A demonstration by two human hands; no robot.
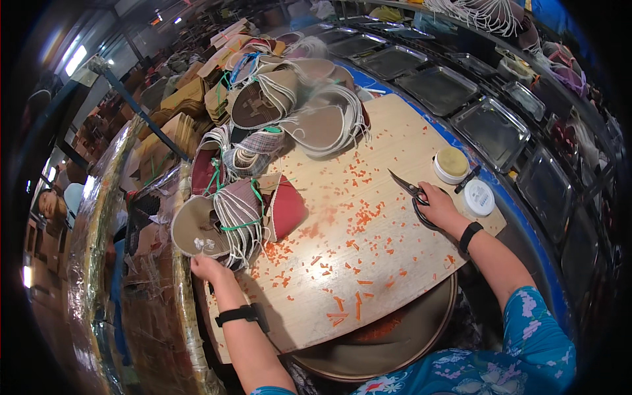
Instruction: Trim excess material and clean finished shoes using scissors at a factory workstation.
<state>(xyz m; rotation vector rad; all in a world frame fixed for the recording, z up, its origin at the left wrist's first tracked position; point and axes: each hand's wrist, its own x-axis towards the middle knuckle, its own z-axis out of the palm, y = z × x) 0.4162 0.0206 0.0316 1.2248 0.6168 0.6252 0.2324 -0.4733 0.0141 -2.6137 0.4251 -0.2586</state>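
My right hand (pixel 440 209) is closed round a pair of black-handled scissors (pixel 407 186), its blades pointing to the far left over the wooden board (pixel 388 138). At the board's left edge my left hand (pixel 209 271) pinches the near rim of a bundle of fabric shoe uppers (pixel 197 227). These are brown and plaid-like with white edging, a red piece (pixel 288 209) at the right end, and green string tied round them. My left fingertips are partly hidden. Behind lie more bundles of brown uppers (pixel 322 128). Orange scraps (pixel 365 217) are strewn over the board.
Right of my right hand sit a round tub with a yellowish top (pixel 452 163), a white lid (pixel 479 197) and a black marker-like stick (pixel 466 179). Black trays (pixel 490 130) line the right side. A round bin (pixel 421 329) stands under the board's near edge. Another person is at far left.
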